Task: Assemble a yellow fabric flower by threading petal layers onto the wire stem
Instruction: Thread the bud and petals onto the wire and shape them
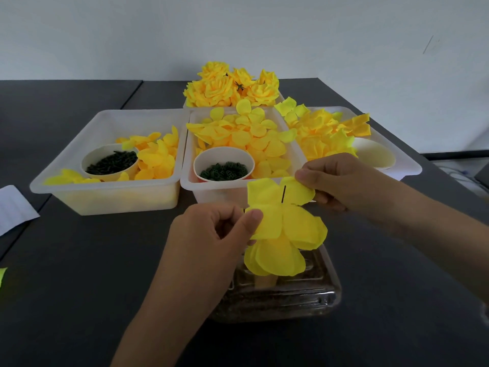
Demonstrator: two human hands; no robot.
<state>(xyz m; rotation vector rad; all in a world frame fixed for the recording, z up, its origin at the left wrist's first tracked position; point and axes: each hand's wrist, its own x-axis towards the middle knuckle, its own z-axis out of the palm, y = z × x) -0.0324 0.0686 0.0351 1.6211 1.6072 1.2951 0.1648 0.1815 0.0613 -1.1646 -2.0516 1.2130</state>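
the wire stem (pixel 284 194) stands upright at frame centre, poking through the petal layer (pixel 280 207); left hand (pixel 209 234) and right hand (pixel 341 178) fingers pinch its opposite edges, likely to slide it straight down.

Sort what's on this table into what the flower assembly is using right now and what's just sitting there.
In use:
- petal layer, pinched by left hand and right hand
- wire stem poking through it
- lower petals already threaded
- clear stand under the stem

Lying about:
- finished flowers
- paper sheet
- empty paper cup
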